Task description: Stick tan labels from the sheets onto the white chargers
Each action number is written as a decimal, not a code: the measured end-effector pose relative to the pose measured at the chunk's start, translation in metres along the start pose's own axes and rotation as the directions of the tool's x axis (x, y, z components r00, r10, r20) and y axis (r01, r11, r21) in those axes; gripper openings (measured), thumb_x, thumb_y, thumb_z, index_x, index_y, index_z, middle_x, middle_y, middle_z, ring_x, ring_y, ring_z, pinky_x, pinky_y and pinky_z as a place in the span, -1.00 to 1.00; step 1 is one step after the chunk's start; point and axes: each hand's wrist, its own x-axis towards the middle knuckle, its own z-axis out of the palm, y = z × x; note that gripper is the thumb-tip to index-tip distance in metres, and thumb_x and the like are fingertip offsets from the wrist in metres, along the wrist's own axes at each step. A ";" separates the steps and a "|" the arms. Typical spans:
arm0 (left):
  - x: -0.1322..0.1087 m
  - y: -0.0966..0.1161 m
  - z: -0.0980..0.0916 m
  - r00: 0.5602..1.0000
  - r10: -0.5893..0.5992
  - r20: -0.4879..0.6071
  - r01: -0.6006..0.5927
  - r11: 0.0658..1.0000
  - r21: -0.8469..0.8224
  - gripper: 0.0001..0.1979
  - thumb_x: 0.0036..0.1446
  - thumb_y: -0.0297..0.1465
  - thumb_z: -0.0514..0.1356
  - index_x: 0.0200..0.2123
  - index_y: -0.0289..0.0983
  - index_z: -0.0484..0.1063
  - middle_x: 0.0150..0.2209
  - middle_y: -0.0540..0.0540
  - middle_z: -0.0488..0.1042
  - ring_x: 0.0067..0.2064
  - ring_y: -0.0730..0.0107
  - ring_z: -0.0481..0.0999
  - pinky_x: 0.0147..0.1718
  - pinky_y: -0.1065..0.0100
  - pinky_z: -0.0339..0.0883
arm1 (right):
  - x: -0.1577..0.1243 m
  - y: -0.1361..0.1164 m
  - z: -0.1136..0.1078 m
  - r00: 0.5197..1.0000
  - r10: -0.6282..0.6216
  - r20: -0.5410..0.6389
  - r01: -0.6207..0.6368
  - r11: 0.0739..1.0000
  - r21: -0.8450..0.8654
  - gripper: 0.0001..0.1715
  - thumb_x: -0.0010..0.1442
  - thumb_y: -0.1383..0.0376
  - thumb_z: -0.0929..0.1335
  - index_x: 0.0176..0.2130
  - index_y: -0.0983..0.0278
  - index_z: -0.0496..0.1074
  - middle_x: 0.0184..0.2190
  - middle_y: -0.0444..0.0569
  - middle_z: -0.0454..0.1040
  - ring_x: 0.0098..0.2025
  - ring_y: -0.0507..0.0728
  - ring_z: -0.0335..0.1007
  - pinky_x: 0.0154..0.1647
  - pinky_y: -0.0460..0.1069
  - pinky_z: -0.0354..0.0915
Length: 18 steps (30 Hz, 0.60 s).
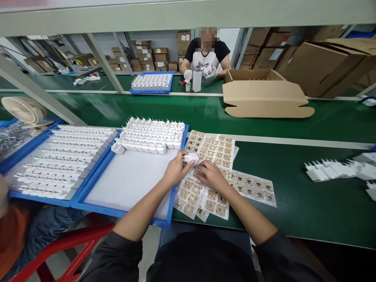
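Observation:
My left hand (178, 169) is closed around a white plug adapter (190, 158), holding it above the sticker sheets. Close by on the right, my right hand (210, 174) has its fingers bent together just below the adapter; whatever is in the fingertips is too small to make out. Beneath both hands, several overlapping sheets of tan stickers (226, 152) are spread over the green bench. To the left, a blue-rimmed tray (126, 188) carries rows of white plug adapters (152, 133) at its far end, pins upward.
Another blue tray (73, 201) of adapters adjoins at left, near a small fan (25, 109). More adapters (331, 170) lie at right. Across the bench, a gloved person (208, 58) works beside an open cardboard box (264, 94). A beam (188, 15) crosses overhead; a red chair (73, 250) stands lower left.

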 end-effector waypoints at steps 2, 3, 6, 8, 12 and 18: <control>0.000 -0.002 0.005 1.000 -0.007 0.023 0.007 1.000 -0.011 -0.65 0.28 -0.12 0.10 -0.03 -0.22 0.19 -0.09 -0.21 0.53 -0.21 0.12 0.63 -0.24 0.20 0.45 | 0.000 0.001 0.002 1.000 -0.007 -0.013 0.007 1.000 -0.006 -0.65 0.29 0.21 0.41 0.04 0.28 0.48 -0.09 0.11 0.47 -0.02 0.30 0.39 -0.03 0.17 0.35; 0.000 -0.002 0.007 0.999 -0.010 0.036 0.011 1.000 -0.022 -0.66 0.29 -0.14 0.09 -0.01 -0.22 0.18 -0.07 -0.22 0.52 -0.21 0.13 0.63 -0.24 0.20 0.46 | 0.000 0.002 0.003 1.000 -0.012 -0.018 0.012 1.000 -0.012 -0.67 0.30 0.22 0.41 0.03 0.28 0.48 -0.10 0.10 0.47 -0.02 0.29 0.39 -0.04 0.17 0.34; 0.000 -0.002 0.014 0.996 -0.023 0.085 0.025 0.999 -0.023 -0.68 0.33 -0.18 0.04 0.03 -0.24 0.15 -0.02 -0.27 0.51 -0.20 0.12 0.64 -0.22 0.17 0.47 | 0.000 0.001 0.005 0.999 -0.025 -0.027 0.023 0.999 -0.045 -0.71 0.29 0.23 0.41 -0.01 0.28 0.49 -0.11 0.09 0.48 -0.04 0.30 0.38 -0.07 0.16 0.32; 0.000 -0.001 0.019 0.993 -0.033 0.114 0.031 0.999 0.016 -0.68 0.34 -0.19 0.03 0.04 -0.25 0.14 0.00 -0.28 0.50 -0.20 0.09 0.65 -0.22 0.14 0.48 | 0.000 0.001 0.006 0.999 -0.027 -0.027 0.025 0.997 -0.068 -0.75 0.29 0.24 0.41 -0.04 0.27 0.50 -0.12 0.09 0.48 -0.05 0.30 0.38 -0.10 0.15 0.31; 0.000 0.002 0.023 0.991 -0.041 0.130 0.026 0.994 0.111 -0.67 0.34 -0.21 0.03 0.06 -0.26 0.14 0.04 -0.31 0.48 -0.11 0.03 0.64 -0.19 0.11 0.49 | -0.001 -0.001 0.007 0.999 -0.027 -0.030 0.025 0.998 -0.058 -0.78 0.28 0.26 0.41 -0.07 0.28 0.49 -0.13 0.08 0.48 -0.07 0.29 0.37 -0.11 0.14 0.30; 0.001 0.004 0.025 0.992 -0.046 0.119 0.029 0.989 0.146 -0.67 0.34 -0.25 0.05 0.07 -0.29 0.15 0.06 -0.35 0.46 -0.06 0.00 0.62 -0.16 0.10 0.50 | 0.000 -0.001 0.006 1.000 0.010 -0.002 -0.010 1.000 0.005 -0.80 0.30 0.27 0.38 -0.07 0.27 0.46 -0.10 0.07 0.46 -0.04 0.29 0.36 -0.08 0.14 0.27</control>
